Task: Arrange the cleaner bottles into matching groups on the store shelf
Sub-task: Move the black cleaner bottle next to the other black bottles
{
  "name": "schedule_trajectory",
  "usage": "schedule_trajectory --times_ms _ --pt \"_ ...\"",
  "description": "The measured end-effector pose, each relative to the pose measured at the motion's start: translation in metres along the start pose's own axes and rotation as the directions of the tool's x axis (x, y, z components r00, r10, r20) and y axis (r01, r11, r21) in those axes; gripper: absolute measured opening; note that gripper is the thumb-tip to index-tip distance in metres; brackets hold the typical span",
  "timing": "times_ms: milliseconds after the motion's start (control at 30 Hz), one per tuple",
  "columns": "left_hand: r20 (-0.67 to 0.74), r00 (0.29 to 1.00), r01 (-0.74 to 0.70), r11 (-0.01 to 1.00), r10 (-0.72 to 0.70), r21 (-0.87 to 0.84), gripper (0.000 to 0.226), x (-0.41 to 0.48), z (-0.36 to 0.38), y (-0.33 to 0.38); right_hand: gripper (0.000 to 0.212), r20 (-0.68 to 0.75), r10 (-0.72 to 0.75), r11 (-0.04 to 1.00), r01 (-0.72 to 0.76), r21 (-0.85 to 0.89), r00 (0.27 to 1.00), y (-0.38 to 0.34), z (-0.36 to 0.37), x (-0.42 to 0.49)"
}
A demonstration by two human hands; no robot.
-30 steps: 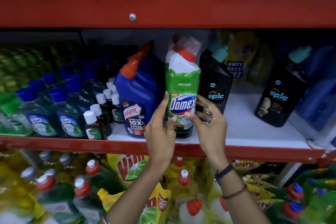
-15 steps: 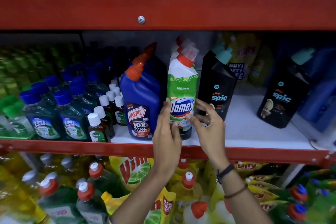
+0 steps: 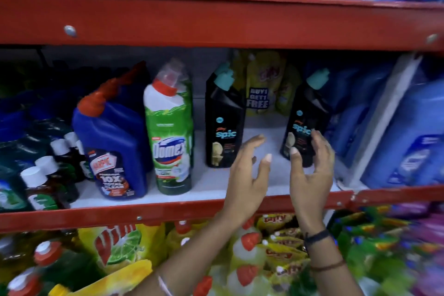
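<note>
Green Domex bottle (image 3: 171, 137) standing on the white shelf (image 3: 211, 182) at 9 o'clock of the hands, left hand (image 3: 248, 168) open, right hand (image 3: 310, 166) open beside a black Spic bottle (image 3: 305, 113) at 1 o'clock, not clearly gripping it

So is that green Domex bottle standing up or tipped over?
Upright: the Domex bottle stands on its base on the shelf, cap on top, neither hand touching it.

Dark wristbands (image 3: 316, 235), bare forearms.
</note>
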State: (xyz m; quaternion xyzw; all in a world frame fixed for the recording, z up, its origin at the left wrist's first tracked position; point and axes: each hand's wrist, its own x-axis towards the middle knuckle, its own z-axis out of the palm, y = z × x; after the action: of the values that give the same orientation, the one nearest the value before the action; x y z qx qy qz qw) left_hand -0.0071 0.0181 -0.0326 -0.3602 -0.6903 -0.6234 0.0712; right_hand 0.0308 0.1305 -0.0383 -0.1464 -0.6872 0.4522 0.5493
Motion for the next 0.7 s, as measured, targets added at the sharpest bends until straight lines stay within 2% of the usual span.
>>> schedule_trajectory --times_ms 167,367,500,700 --pt "0.034 0.976 0.218 0.975 -0.217 -0.046 0.042 0.063 0.053 -0.008 0.066 0.1 0.109 0.99 -0.099 -0.1 0.989 0.033 -0.017 0.037" --pt "0.114 0.923 0.38 0.92 -0.369 -0.094 0.065 0.114 0.079 -0.027 0.073 0.269 0.158 0.987 -0.144 -0.073 0.95 0.061 -0.016 0.069" --pt "0.165 0.919 0.381 0.913 -0.357 -0.148 0.063 0.118 0.082 -0.036 0.064 0.217 0.135 0.99 -0.124 -0.06 0.967 0.07 -0.016 0.077" --pt "0.051 0.957 0.29 0.952 -0.286 -0.097 0.054 0.107 0.076 -0.036 0.056 0.186 0.11 0.993 -0.115 0.017 0.976 0.062 -0.019 0.079"
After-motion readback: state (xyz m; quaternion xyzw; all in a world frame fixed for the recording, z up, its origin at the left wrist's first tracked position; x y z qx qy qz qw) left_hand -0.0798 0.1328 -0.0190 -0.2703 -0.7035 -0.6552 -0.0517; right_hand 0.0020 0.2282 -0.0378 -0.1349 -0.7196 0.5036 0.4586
